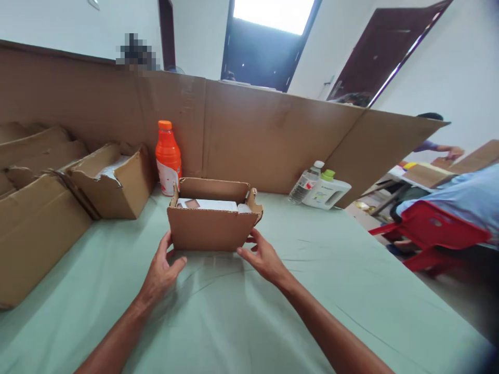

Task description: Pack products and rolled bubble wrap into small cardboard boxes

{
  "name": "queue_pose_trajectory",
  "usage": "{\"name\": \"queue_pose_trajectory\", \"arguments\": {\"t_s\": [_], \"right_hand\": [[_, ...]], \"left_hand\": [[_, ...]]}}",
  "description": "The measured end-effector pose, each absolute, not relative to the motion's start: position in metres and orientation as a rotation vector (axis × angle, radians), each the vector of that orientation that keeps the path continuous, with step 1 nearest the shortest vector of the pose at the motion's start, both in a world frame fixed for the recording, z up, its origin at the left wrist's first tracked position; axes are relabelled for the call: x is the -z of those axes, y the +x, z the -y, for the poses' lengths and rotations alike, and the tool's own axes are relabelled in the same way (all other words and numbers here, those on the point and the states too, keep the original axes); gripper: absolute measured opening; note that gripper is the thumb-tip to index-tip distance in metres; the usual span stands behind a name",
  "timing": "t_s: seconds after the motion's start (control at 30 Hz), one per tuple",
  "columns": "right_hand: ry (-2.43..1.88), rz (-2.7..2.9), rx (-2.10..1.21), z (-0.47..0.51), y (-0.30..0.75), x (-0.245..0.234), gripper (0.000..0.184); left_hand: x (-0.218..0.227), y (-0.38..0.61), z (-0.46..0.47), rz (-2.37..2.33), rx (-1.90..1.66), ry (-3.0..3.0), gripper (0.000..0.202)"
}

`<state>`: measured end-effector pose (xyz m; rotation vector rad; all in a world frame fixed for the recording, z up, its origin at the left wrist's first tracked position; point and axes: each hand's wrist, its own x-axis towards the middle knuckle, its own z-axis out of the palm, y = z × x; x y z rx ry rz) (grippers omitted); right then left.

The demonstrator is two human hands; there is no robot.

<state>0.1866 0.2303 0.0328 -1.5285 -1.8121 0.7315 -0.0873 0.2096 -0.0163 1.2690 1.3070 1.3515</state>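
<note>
A small open cardboard box [210,228] stands on the pale green table cover [241,311] in front of me. White flat items with a brown patch lie inside it. My left hand [159,270] touches the box's lower left corner, fingers apart and thumb out. At the lower right corner my right hand [263,257] rests its spread fingers against the side. Neither hand wraps around anything.
An orange bottle [168,158] stands behind the box. Larger cardboard boxes [113,182] sit at the left. A clear bottle [306,184] and a white jug [327,192] lie by the tall cardboard wall [273,135]. A red chair [432,228] and another person are at the right.
</note>
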Motion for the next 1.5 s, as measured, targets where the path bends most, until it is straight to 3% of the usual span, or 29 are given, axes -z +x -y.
{"name": "queue_pose_trajectory", "arguments": {"t_s": [0.33, 0.47, 0.63, 0.83, 1.1, 1.37, 1.5], "right_hand": [[-1.343, 1.819, -0.963, -0.223, 0.189, -0.031, 0.051], [-1.072, 1.903, -1.139, -0.253, 0.118, -0.027, 0.056], [-0.736, 1.971, -1.258, -0.297, -0.002, -0.012, 0.056], [-0.710, 1.986, -1.091, -0.311, -0.097, 0.031, 0.075], [-0.861, 2.181, -0.742, -0.294, -0.121, 0.076, 0.084], [-0.915, 2.409, -0.495, -0.276, -0.125, 0.058, 0.072], [-0.898, 2.505, -0.437, -0.252, -0.112, 0.042, 0.057]], "left_hand": [[0.038, -0.046, -0.082, -1.323, -1.451, 1.079, 0.087], [0.049, -0.058, -0.066, -1.548, -1.697, 0.960, 0.094], [0.054, -0.104, -0.071, -1.728, -1.884, 0.821, 0.082], [0.048, -0.151, -0.095, -1.761, -1.944, 0.782, 0.079], [0.044, -0.177, -0.115, -1.756, -1.976, 0.712, 0.076], [0.051, -0.165, -0.106, -1.741, -1.864, 0.592, 0.077], [0.056, -0.135, -0.086, -1.830, -1.783, 0.673, 0.069]]}}
